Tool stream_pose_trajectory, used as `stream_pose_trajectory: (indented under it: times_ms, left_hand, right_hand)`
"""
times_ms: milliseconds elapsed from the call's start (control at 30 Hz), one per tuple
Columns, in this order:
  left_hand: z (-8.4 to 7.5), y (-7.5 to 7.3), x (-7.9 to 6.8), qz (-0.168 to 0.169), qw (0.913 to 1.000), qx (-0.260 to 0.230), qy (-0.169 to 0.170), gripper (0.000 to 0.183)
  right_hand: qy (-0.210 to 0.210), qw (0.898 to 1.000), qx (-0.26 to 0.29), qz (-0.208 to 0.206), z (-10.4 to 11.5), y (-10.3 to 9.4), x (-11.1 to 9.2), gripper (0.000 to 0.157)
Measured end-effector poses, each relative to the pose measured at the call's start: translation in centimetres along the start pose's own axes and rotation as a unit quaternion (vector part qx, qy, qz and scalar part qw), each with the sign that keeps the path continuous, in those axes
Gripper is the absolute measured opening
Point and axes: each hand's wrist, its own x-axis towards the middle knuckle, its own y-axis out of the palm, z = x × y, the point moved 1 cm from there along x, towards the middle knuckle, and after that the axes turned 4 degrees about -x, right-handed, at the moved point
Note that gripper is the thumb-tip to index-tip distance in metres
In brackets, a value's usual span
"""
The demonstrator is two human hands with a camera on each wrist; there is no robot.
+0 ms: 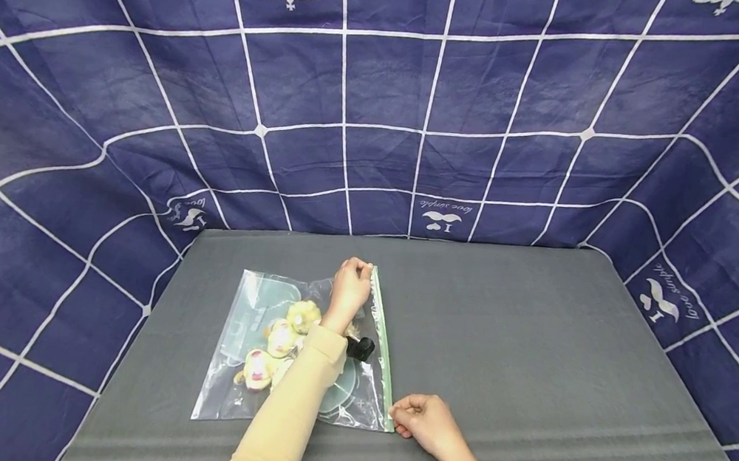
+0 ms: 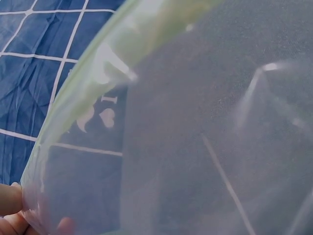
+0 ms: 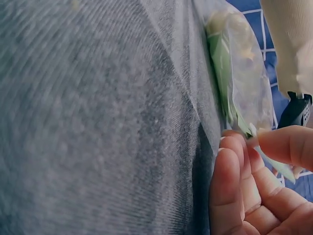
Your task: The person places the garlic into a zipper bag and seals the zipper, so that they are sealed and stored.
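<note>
A clear zip bag (image 1: pixel 210 393) with a green strip along its right edge lies on the grey cloth. Inside are several pale yellow rounded pieces (image 1: pixel 258 370), a flat light-blue rectangular piece (image 1: pixel 262 302) and a light-blue round piece (image 1: pixel 339 391). My left hand (image 1: pixel 352 288) reaches over the bag and pinches the far end of the green edge. In the left wrist view, fingers (image 2: pixel 11 199) hold the clear film at its border. The near end of the green edge is pinched between thumb and fingers of my right hand (image 1: pixel 427 422). My left forearm hides part of the contents.
Grey cloth (image 1: pixel 532 350) covers the work surface. Blue curtains (image 1: pixel 477 85) with white grid lines stand behind it and on both sides. A black wrist device (image 1: pixel 360 348) sits at my left wrist, over the bag in the head view.
</note>
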Motion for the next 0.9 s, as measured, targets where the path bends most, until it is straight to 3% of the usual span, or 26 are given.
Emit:
stream_pose_trajectory:
  times_ms: [233, 467, 900]
  left_hand:
    - [-0.2, -0.2, -0.5, 0.020, 0.9998, -0.009, 0.000, 0.019]
    - [-0.2, -0.7, -1.1, 0.038, 0.9987, -0.034, 0.005, 0.023]
    - [0.1, -5.3, -4.3, 0.026, 0.9987, -0.041, 0.016, 0.020]
  right_hand:
    - [-0.012, 1.000, -0.005, -0.004, -0.1, -0.1, 0.0, 0.015]
    - [-0.021, 0.999, -0.033, -0.037, 0.2, -0.6, 1.0, 0.019]
    - [-0.001, 0.994, -0.079, -0.076, 1.3, -1.3, 3.3, 0.018]
